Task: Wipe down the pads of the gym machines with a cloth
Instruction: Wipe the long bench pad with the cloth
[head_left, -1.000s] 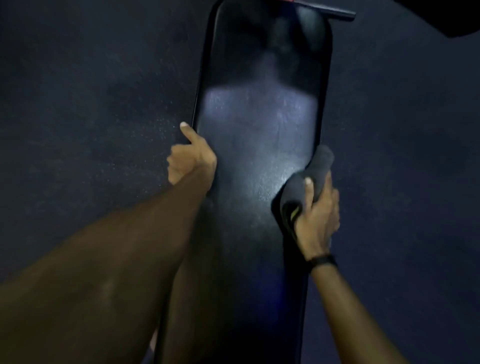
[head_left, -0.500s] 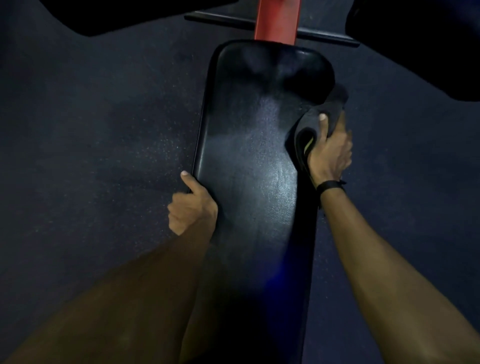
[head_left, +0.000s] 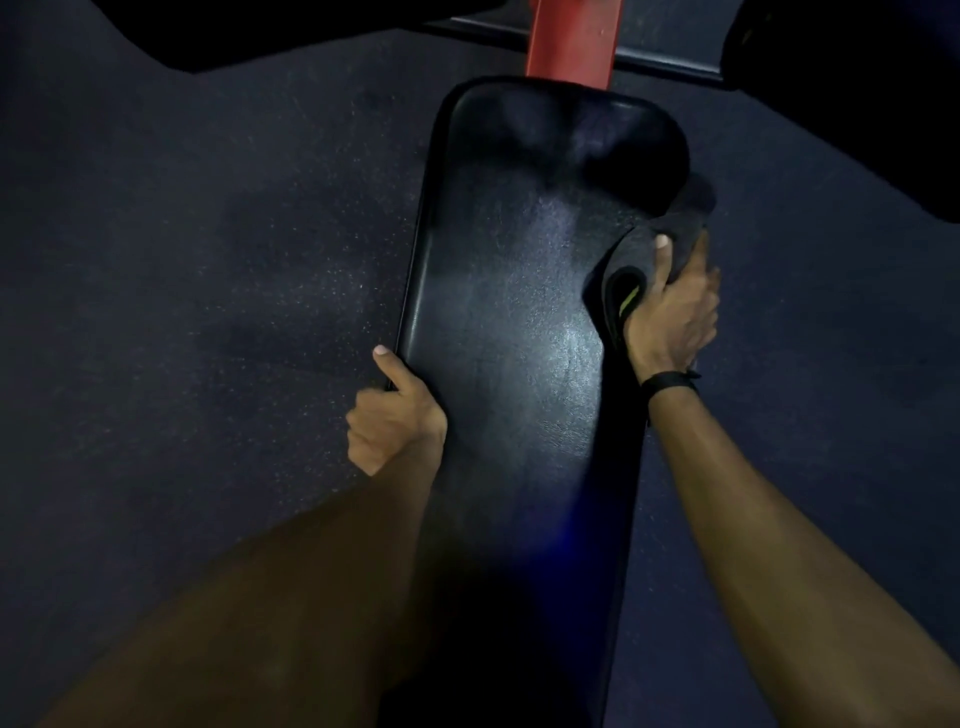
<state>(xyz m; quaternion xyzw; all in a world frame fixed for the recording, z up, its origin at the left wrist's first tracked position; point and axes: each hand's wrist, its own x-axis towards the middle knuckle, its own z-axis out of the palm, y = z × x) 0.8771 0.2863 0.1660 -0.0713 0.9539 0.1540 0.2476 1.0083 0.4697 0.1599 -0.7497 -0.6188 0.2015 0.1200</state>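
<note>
A: Where was the pad?

B: Long black bench pad ran down the middle of the view, near end under the person, far end by a red post w/ a dark crossbar. Dark speckled floor on both sides.

A: L hand?

B: Left hand sat at the pad's left edge, approx. halfway along. Thumb lay straight along the rim, fingers curled under the side, gripping the edge. Forearm came in low from bottom left.

A: R hand & cloth?

B: Right hand was further up, at the right edge near the far end. It clutched a bunched dark grey cloth, thumb on top, fingers wrapped over the pad's side. Cloth touched the pad & hung over the edge. Black band on that wrist; arm stretched fwd, fairly straight.
</note>
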